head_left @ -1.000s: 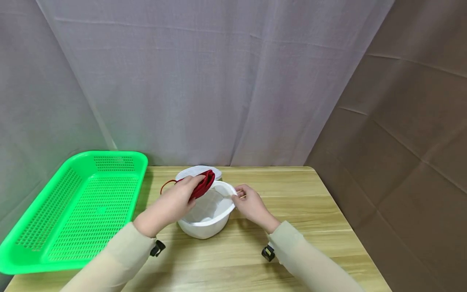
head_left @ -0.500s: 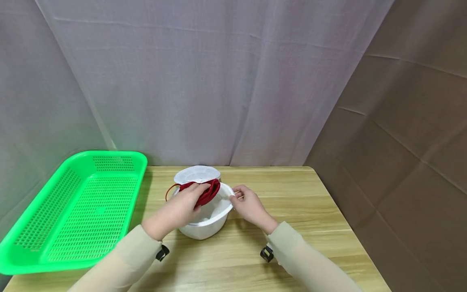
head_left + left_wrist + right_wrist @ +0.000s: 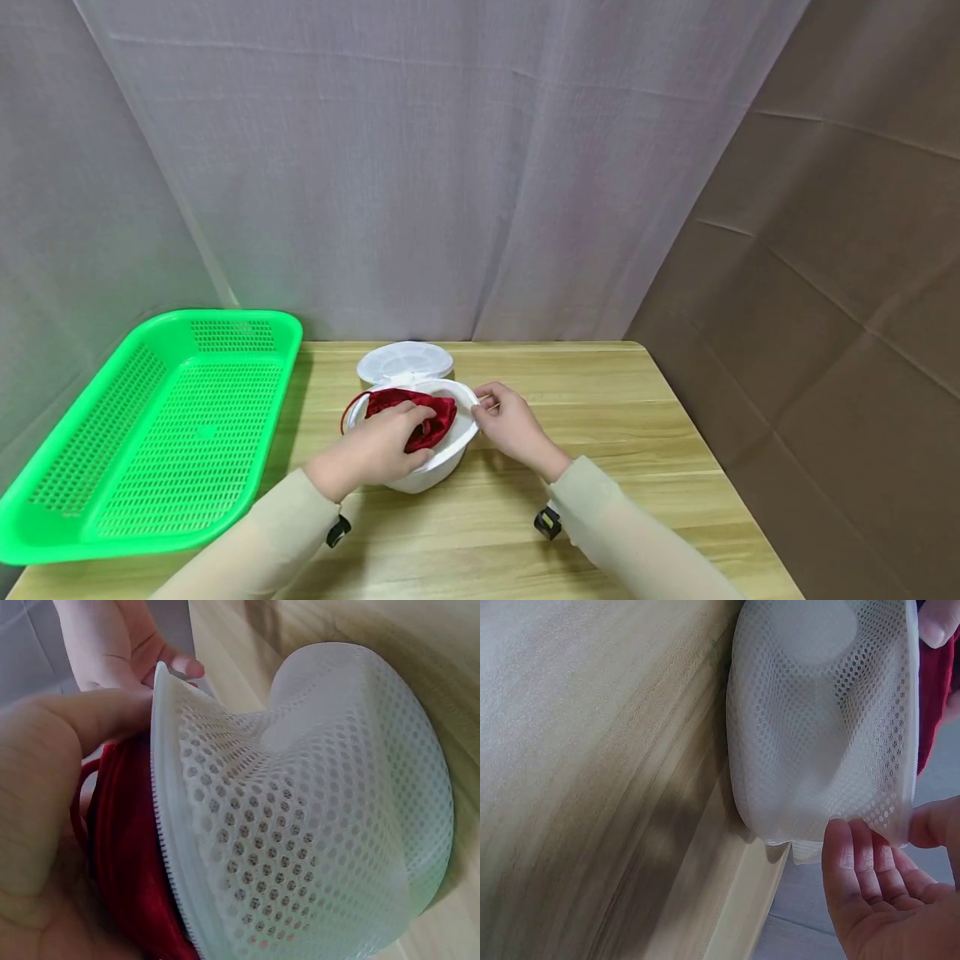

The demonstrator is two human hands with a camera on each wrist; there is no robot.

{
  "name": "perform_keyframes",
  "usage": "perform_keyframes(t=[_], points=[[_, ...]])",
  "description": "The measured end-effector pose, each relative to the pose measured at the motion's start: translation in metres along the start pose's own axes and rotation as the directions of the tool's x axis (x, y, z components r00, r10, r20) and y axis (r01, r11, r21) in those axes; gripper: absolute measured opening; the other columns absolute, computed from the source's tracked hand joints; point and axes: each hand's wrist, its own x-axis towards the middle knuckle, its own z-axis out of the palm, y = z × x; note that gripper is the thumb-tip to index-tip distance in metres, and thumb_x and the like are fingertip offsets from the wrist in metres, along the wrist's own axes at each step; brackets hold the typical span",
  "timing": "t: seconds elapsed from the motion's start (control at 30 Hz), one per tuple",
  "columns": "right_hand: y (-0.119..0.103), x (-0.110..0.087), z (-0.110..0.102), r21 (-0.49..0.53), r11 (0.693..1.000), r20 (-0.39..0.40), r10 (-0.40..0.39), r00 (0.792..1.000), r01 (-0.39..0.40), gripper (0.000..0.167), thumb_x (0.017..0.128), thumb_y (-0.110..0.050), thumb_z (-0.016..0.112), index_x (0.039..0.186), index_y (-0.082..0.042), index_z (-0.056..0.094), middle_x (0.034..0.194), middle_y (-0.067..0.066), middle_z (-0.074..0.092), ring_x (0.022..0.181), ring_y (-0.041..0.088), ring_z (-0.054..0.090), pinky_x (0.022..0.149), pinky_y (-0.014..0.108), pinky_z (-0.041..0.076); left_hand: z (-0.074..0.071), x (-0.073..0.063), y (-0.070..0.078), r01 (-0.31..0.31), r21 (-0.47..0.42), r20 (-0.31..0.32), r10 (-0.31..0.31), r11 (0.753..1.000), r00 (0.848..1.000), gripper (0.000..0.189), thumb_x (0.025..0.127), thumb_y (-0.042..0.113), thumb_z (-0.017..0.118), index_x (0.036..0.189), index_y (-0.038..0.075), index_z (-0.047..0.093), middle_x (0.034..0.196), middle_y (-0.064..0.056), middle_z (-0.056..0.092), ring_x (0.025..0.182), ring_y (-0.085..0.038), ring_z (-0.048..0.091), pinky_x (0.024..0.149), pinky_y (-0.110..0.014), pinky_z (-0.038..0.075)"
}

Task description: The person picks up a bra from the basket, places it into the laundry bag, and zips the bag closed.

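A white mesh laundry bag [image 3: 431, 479] with a zip round its rim stands on the table, its round lid [image 3: 406, 361] folded back behind it. In its mouth lies a red velvety bra [image 3: 442, 425], a thin strap looping out at the left. My left hand [image 3: 390, 437] reaches over the near left rim and holds the bra between fingers and thumb. In the left wrist view its thumb lies along the zipped rim. My right hand [image 3: 513, 425] pinches the bag's right rim between thumb and fingers. The bag's mesh side is dented in the left wrist view.
To the left stands a large green plastic basket [image 3: 281, 400] with slotted walls. The wooden table [image 3: 585, 392] ends at a grey curtain [image 3: 480, 167] at the back and a brown cloth wall [image 3: 840, 333] on the right. Both wrists wear black straps.
My left hand has moved down and slightly right, lowering the bra from above the bag into its mouth, where it now spreads wider. My right hand has stayed at the rim.
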Motion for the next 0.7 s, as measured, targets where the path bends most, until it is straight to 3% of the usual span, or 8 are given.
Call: perform_keyframes(t=[0.23, 0.47, 0.6, 0.7], points=[[0.000, 0.001, 0.001, -0.024, 0.999, -0.011, -0.024, 1.000, 0.023, 0.021, 0.091, -0.003, 0.060, 0.111, 0.002, 0.062, 0.085, 0.007, 0.062, 0.066, 0.012, 0.060, 0.055, 0.026, 0.051, 0.006, 0.003, -0.001, 0.025, -0.031, -0.009, -0.025, 0.999, 1.000, 0.041, 0.091, 0.035, 0.066, 0.118, 0.003, 0.063, 0.113, -0.011, 0.063, 0.106, -0.027, 0.061, 0.094, -0.042, 0.046], [-0.001, 0.000, 0.002, -0.001, 0.999, -0.013, -0.033, 0.999, 0.033, 0.020, 0.092, -0.001, 0.059, 0.111, 0.003, 0.062, 0.085, 0.009, 0.063, 0.066, 0.012, 0.059, 0.055, 0.026, 0.051, 0.014, 0.009, -0.005, 0.040, -0.050, 0.003, -0.040, 0.998, 0.999, 0.032, 0.092, 0.035, 0.065, 0.106, 0.006, 0.066, 0.092, 0.001, 0.067, 0.088, -0.018, 0.064, 0.084, -0.038, 0.049], [-0.003, -0.001, 0.001, 0.004, 0.999, -0.016, -0.033, 0.999, 0.034, 0.019, 0.092, 0.000, 0.059, 0.110, 0.003, 0.062, 0.084, 0.009, 0.063, 0.066, 0.013, 0.059, 0.055, 0.026, 0.051, 0.013, 0.007, -0.007, 0.016, -0.052, -0.047, -0.018, 0.999, 0.999, 0.035, 0.090, 0.035, 0.067, 0.110, 0.006, 0.066, 0.102, -0.002, 0.067, 0.096, -0.019, 0.063, 0.088, -0.038, 0.048], [-0.002, -0.002, 0.000, 0.006, 1.000, -0.018, -0.025, 1.000, 0.026, 0.019, 0.092, 0.000, 0.059, 0.110, 0.003, 0.062, 0.085, 0.008, 0.062, 0.066, 0.014, 0.059, 0.055, 0.026, 0.052, 0.004, 0.003, -0.005, 0.006, -0.046, -0.095, -0.010, 0.999, 0.995, 0.040, 0.088, 0.034, 0.069, 0.114, 0.003, 0.065, 0.110, -0.007, 0.065, 0.103, -0.023, 0.062, 0.091, -0.038, 0.047]])
